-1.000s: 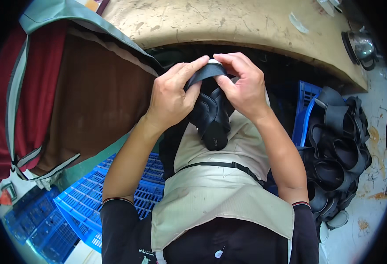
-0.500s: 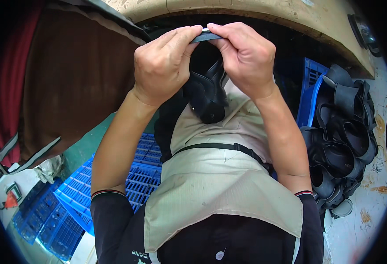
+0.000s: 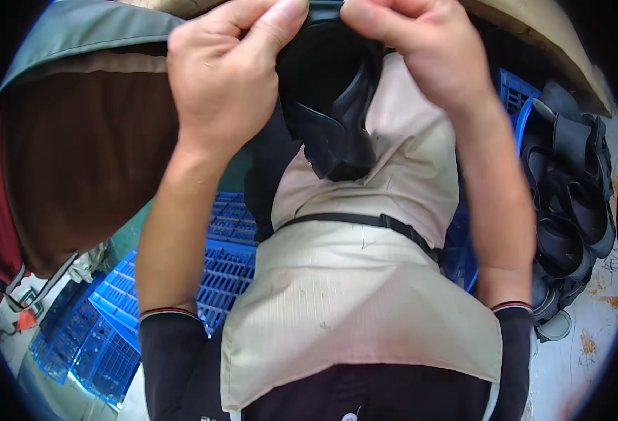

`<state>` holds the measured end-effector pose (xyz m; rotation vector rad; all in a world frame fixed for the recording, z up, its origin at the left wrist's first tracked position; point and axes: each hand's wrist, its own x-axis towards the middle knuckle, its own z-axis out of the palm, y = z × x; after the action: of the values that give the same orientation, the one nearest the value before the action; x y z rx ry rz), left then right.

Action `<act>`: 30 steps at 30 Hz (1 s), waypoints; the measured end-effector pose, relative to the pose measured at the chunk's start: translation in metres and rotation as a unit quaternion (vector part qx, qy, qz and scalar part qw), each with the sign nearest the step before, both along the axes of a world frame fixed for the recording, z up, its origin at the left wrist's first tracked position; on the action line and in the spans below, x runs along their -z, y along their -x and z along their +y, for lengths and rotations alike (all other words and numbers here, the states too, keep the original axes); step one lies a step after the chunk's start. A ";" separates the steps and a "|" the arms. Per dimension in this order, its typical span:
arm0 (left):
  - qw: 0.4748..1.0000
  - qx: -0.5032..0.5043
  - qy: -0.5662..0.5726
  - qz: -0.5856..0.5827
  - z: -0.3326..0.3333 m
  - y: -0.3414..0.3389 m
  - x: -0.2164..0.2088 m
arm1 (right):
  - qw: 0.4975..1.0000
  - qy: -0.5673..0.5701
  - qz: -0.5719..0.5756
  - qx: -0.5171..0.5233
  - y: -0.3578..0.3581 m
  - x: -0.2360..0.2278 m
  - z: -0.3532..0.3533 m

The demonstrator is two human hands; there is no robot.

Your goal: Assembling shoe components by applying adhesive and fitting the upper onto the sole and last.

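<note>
A black shoe upper (image 3: pixel 333 130) hangs in front of my lap, its rounded toe end lowest and its opening above. My left hand (image 3: pixel 228 81) pinches the upper's top edge from the left, thumb and fingers closed. From the right, the same edge is gripped by my right hand (image 3: pixel 428 59), slightly blurred. A short dark strip of the edge shows between the two thumbs. The fingertips lie close to the picture's upper rim, so part of the grip is cut off. Behind the upper is the beige apron (image 3: pixel 358 288) that I wear.
Black shoe uppers (image 3: pixel 568 203) are heaped at the right beside a blue crate (image 3: pixel 523 119). Blue slatted crates (image 3: pixel 228 274) stand low on the left. Brown and maroon cloth (image 3: pixel 91 161) hangs at the far left. A tan tabletop edge (image 3: pixel 561 42) curves across the top right.
Both hands have risen in the picture with the upper and moved slightly apart. The upper now appears larger. The hanging cloth and the heap have shifted in view.
</note>
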<state>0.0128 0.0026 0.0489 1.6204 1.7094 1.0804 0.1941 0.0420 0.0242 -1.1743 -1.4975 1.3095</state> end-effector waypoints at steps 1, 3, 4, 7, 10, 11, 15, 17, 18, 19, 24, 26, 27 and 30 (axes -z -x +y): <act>0.999 0.010 0.038 -0.032 0.001 0.002 -0.002 | 0.998 0.046 0.044 -0.020 -0.003 0.001 0.001; 0.989 0.030 0.112 -0.097 0.007 0.008 -0.007 | 0.980 0.134 0.132 -0.061 -0.005 0.003 0.007; 0.980 0.041 0.148 -0.128 0.010 0.011 -0.008 | 0.965 0.177 0.174 -0.081 -0.005 0.003 0.011; 0.949 0.089 0.160 -0.257 0.032 0.038 0.016 | 0.979 0.137 0.135 -0.065 0.006 0.011 0.029; 0.895 0.136 0.183 -0.383 0.029 0.052 0.054 | 0.988 0.113 0.094 -0.045 0.013 0.033 0.026; 0.895 0.123 0.190 -0.383 0.029 0.053 0.063 | 0.993 0.080 0.065 -0.053 0.013 0.040 0.026; 0.900 0.091 0.211 -0.371 0.035 0.050 0.070 | 0.997 -0.022 -0.012 -0.068 0.021 0.046 0.035; 0.885 0.025 0.194 -0.422 0.030 0.036 0.067 | 0.996 -0.002 -0.056 -0.065 0.023 0.043 0.036; 0.876 -0.008 0.184 -0.447 0.027 0.029 0.065 | 0.995 0.008 -0.080 -0.063 0.023 0.041 0.036; 0.864 -0.040 0.174 -0.471 0.025 0.025 0.062 | 0.993 0.019 -0.102 -0.061 0.022 0.038 0.037; 0.896 0.061 0.210 -0.388 0.021 0.029 0.058 | 0.986 -0.116 -0.115 -0.014 0.031 0.026 0.043; 0.897 0.076 0.207 -0.384 0.019 0.026 0.059 | 0.996 -0.061 -0.057 -0.038 0.032 0.042 0.051; 0.900 0.084 0.196 -0.380 0.017 0.024 0.059 | 0.998 -0.012 0.004 -0.069 0.032 0.054 0.057; 0.906 0.107 0.172 -0.371 0.012 0.015 0.063 | 0.986 0.055 0.104 -0.116 0.028 0.079 0.060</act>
<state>-0.0019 0.0148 -0.0136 0.9576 1.0980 1.0276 0.1665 0.1024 -0.0547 -0.9186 -1.4550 1.6363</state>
